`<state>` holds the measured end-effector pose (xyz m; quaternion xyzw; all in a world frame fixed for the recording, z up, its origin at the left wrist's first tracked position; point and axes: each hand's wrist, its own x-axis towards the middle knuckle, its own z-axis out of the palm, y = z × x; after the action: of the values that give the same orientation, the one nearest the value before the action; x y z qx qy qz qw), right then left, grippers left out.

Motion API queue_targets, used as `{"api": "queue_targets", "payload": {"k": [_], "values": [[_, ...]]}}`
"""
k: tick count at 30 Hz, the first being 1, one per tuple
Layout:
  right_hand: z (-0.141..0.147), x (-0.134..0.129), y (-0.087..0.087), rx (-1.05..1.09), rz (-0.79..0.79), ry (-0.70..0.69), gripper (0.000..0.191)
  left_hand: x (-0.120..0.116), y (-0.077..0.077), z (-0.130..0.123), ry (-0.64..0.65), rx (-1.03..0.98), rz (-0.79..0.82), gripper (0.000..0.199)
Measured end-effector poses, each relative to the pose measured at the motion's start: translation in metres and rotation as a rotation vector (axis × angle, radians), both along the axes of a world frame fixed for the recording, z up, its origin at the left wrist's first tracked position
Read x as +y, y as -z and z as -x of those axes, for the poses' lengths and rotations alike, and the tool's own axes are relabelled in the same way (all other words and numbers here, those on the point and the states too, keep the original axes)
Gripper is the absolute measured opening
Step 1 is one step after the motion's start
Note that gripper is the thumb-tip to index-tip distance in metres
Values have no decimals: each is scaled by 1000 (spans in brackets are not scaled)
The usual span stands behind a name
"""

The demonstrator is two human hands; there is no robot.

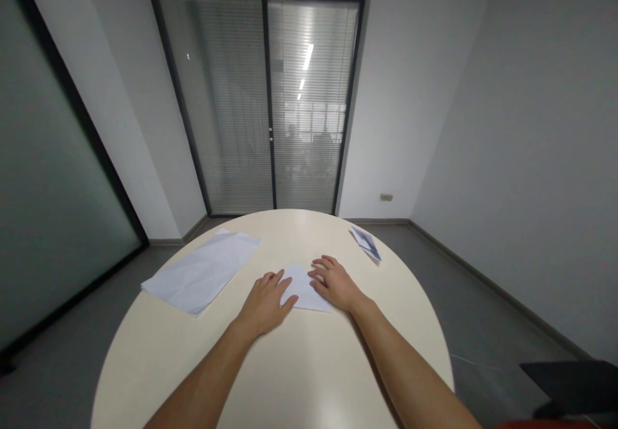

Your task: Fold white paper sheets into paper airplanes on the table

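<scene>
Head view: round, pale desk in front of blinds behind glass.
Left hand: palm down, fingers loosely spread, gripping nothing, at the left side of the small white paper.
Right hand: fingers parted and slightly bent, gripping nothing, at that paper's right side.
Small white paper: flat on the desk between both hands.
Creased white sheet: farther left, apart from the left hand.
Folded piece: near the desk's far right edge.

The left hand and right hand are bare, with slender fingers and narrow wrists, and the equally bare left forearm and right forearm thicken smoothly toward the view's lower edge.
</scene>
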<state>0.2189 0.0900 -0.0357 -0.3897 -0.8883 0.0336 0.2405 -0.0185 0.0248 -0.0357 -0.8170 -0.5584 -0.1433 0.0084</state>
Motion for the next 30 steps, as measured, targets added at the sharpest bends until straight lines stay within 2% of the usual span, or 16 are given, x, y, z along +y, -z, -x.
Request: {"api": "queue_targets", "payload": {"k": [5, 12, 16, 24, 30], "values": [[1, 1, -4, 16, 18, 113, 24, -2, -3, -1, 16, 7, -23, 50], [5, -2, -2, 20, 120, 39, 26, -4, -7, -2, 56, -12, -35, 45], [0, 2, 2, 3, 120, 99, 29, -1, -5, -1, 96, -55, -33, 41], [-4, 1, -2, -18, 124, 180, 30, 9, 4, 2, -132, -64, -5, 33], [-3, 1, -2, -23, 150, 195, 30, 10, 2, 10, -258, -81, -3, 27]]}}
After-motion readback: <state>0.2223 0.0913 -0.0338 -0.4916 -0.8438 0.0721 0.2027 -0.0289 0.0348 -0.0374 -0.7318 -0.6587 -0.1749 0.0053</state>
